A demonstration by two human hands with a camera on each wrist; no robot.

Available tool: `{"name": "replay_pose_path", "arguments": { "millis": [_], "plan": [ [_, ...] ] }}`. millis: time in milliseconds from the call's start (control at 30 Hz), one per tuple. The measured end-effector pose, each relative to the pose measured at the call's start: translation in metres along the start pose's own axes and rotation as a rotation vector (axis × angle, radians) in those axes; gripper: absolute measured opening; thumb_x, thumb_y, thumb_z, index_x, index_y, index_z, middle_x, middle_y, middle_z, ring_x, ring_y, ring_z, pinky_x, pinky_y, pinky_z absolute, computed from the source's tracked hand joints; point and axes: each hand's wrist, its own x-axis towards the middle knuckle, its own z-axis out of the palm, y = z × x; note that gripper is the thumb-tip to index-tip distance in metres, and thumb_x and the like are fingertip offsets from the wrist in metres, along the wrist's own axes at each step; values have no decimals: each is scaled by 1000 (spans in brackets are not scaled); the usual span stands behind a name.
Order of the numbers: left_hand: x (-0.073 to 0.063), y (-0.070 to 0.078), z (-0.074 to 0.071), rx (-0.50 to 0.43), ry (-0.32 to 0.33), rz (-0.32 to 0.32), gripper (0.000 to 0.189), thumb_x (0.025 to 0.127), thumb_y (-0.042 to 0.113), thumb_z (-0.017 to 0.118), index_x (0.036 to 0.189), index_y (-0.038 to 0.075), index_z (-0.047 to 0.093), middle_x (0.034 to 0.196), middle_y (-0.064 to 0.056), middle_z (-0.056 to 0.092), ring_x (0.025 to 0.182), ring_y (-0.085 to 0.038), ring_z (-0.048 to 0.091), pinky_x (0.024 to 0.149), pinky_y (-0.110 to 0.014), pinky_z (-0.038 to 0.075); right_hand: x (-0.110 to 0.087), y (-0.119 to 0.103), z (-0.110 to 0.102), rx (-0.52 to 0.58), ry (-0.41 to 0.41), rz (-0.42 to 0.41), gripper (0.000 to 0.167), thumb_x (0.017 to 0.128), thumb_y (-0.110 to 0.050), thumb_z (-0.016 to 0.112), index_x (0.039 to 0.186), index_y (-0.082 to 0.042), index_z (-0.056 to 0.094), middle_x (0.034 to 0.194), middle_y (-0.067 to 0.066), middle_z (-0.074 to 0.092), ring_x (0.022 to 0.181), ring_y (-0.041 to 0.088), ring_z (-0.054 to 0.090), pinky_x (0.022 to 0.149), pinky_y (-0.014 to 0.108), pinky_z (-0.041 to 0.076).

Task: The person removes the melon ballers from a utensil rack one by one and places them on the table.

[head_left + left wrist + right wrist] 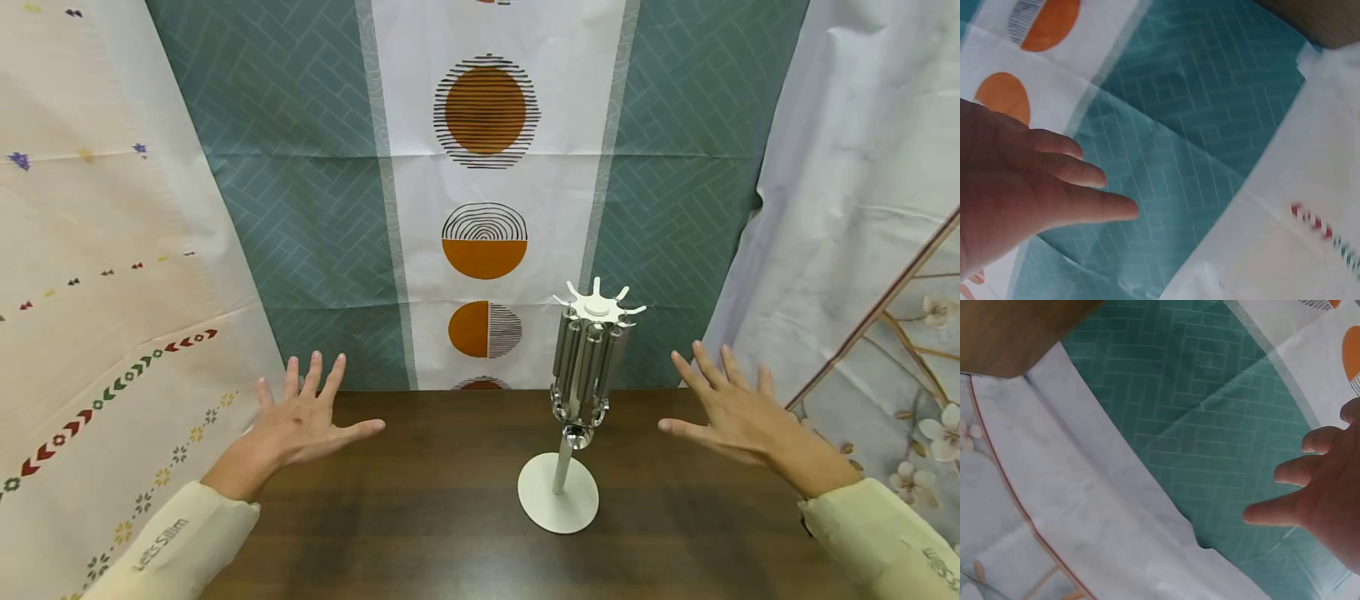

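A white stand [561, 471] with a round base stands upright on the dark wooden table [420, 500], right of centre in the head view. Its top [597, 308] spreads into several white hooks. Below them hang several long, shiny metal pieces [585, 367] with rounded lower ends; their exact kind is unclear. My left hand [296, 425] is held out at the left, fingers straight and spread, holding nothing. On the right, my right hand [738, 417] is likewise spread and touches nothing, nearer to the stand. Each wrist view shows its own hand with extended fingers; the stand is in neither.
A teal and white cloth with orange circles [486, 108] hangs behind the table. Patterned cream cloth [112, 250] borders the left side, and white floral cloth [847, 208] borders the right. A table corner [1016, 337] shows in the right wrist view.
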Motion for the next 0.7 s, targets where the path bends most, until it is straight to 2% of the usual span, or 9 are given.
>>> {"name": "replay_pose_path", "arguments": {
  "millis": [200,333,500,567,700],
  "plan": [
    [4,17,6,-165,-15,91,111,87,80,46,161,11,1,164,-23,3,146,-52,-3,105,-78,-7,12,-9,-19,25,-17,-37,101,92,-65,56,161,-14,1,163,27,1,143,58,9,98,83,10],
    [13,33,11,-258,-39,129,108,88,79,46,161,12,2,165,-19,5,149,-47,-1,108,-74,-4,21,-15,-34,92,-1,-63,103,93,-59,59,161,-10,-1,163,26,-1,146,53,7,102,80,11],
    [26,54,12,-331,-35,178,105,89,77,47,161,11,7,165,-14,12,150,-41,5,114,-68,1,32,-23,-51,182,50,-130,105,93,-52,64,159,-2,-2,163,26,1,149,46,6,108,74,13],
    [29,63,12,-356,-25,202,104,90,75,48,161,10,10,165,-12,15,151,-39,8,115,-66,2,36,-25,-57,213,68,-162,105,93,-48,66,158,1,-1,163,28,3,148,47,8,109,72,15],
    [34,78,10,-416,-13,244,100,90,74,49,160,9,18,164,-9,22,150,-34,16,118,-60,11,42,-31,-69,296,54,-171,105,94,-43,67,158,0,-4,163,27,2,148,46,10,114,65,16]
  ]
}}
